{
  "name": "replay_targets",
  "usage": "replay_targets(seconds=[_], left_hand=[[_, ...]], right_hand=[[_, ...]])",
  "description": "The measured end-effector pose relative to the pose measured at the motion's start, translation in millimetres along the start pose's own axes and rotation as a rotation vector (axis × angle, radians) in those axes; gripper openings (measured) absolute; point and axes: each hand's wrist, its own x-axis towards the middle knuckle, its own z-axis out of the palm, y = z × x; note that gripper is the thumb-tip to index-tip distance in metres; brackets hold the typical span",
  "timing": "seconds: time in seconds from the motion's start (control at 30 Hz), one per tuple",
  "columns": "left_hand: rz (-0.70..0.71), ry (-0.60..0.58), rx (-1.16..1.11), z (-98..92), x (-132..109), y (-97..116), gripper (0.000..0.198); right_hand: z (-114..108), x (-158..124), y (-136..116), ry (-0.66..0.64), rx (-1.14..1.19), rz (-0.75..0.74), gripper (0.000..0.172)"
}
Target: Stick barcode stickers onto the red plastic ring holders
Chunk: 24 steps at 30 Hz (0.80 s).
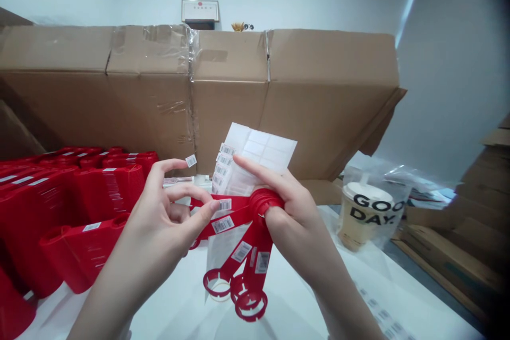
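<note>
Gripping scoops (244, 252) and label sheet (265, 153), right hand (297, 218); left hand (165, 220) half-open, sticker (191, 160) on fingertip.

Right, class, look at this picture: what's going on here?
A person's right hand grips a fanned bunch of red plastic pieces with ring ends, plus a mostly peeled label sheet. The left hand carries a loose barcode sticker on its index fingertip while its thumb presses on the top piece. Several pieces already bear labels. Labelled red containers lie at the left, a bagged coffee cup at the right.
</note>
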Motion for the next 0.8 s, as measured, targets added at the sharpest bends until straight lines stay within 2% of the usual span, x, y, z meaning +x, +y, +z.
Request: replay_targets(seconds=[0.17,0.8], left_hand=[[0.000,-0.041,0.011,-4.0,4.6,-6.0,0.068],[-0.012,-0.056,0.008,-5.1,4.1,-2.5,0.061]], right_hand=[[-1.5,-1.2,-0.9,0.005,-0.009,-0.009,0.078],[-1.5,-2.6,-4.0,0.006,0.009,0.018,0.079]])
